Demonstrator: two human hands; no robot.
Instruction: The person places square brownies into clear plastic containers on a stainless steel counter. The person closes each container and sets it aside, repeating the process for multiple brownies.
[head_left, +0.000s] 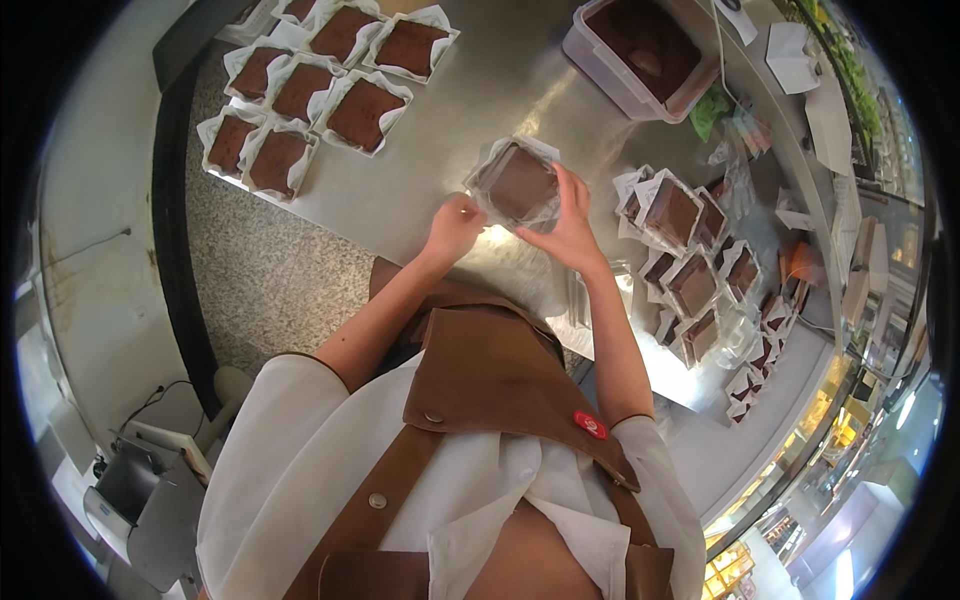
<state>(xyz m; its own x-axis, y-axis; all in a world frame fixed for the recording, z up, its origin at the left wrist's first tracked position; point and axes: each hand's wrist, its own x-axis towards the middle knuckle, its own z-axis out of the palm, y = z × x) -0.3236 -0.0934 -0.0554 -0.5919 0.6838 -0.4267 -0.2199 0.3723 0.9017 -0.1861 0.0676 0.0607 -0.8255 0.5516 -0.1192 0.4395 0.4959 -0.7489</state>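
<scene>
Before me on the steel worktop is a square brown cake (519, 184) in white paper, with a clear plastic cover over its top. My right hand (568, 225) grips it from the right, thumb on the near edge and fingers along the right side. Curled at the near left corner is my left hand (455, 225), close to the cover's edge. Whether its fingers pinch anything is hidden. Several uncovered cakes (366, 114) in white paper-lined boxes stand at the far left. To the right, cakes with clear covers (690, 281) are stacked.
A plastic tub (611, 79) of brown powder stands at the far right of the steel worktop (427, 157). Clear plastic covers (581, 300) lie near my right forearm. Smaller paper-wrapped pieces (750, 382) line the right side, beside a glass partition.
</scene>
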